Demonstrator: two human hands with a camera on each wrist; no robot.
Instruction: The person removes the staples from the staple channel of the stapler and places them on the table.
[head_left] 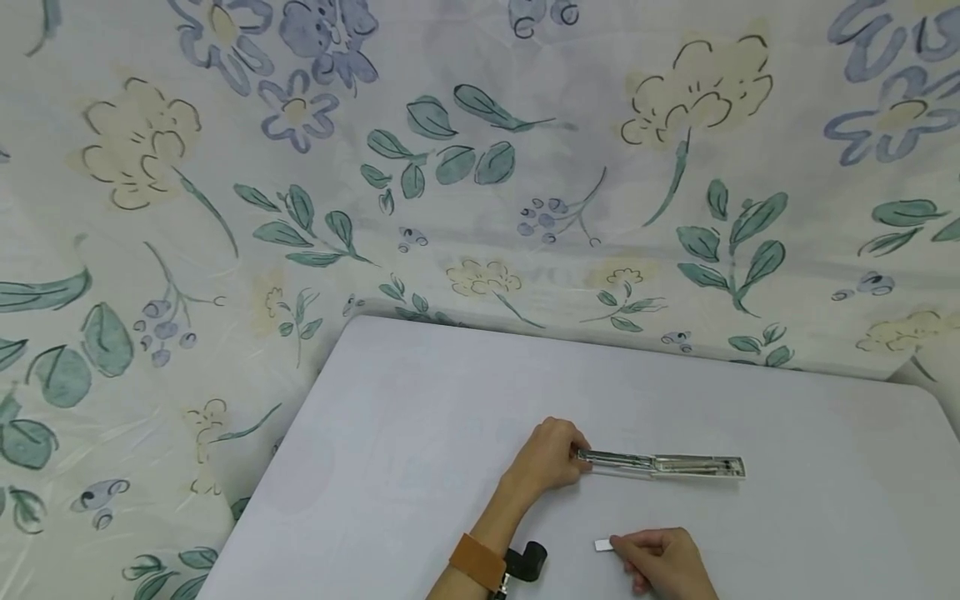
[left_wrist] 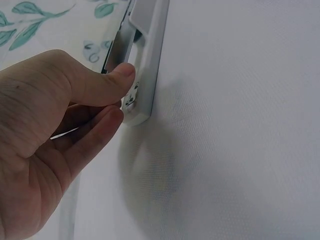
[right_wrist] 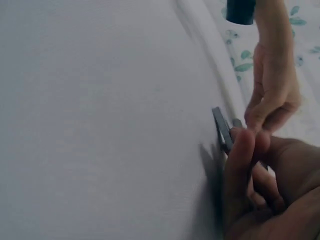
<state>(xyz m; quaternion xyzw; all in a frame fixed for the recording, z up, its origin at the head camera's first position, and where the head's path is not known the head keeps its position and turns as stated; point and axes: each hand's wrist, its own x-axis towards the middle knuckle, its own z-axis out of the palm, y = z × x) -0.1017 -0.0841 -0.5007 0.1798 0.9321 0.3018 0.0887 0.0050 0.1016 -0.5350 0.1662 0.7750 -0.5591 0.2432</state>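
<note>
A long silver stapler (head_left: 697, 467) lies folded wide open on the white table. My left hand (head_left: 551, 454) pinches its left end. In the left wrist view the thumb (left_wrist: 122, 80) and fingers meet at the end of the stapler's pale body (left_wrist: 150, 95). Nearer the front, my right hand (head_left: 667, 560) holds a short silver strip of staples (head_left: 603, 545) between thumb and fingertips, apart from the stapler. The right wrist view shows the right hand (right_wrist: 280, 175) with the grey strip (right_wrist: 221, 127) sticking out past its fingers, and the left hand (right_wrist: 275, 90) beyond.
The white tabletop (head_left: 375, 467) spreads around both hands, with its far edge against a flower-patterned cloth (head_left: 450, 225). A brown strap (head_left: 477, 562) and a black camera mount (head_left: 528, 562) sit on the left wrist.
</note>
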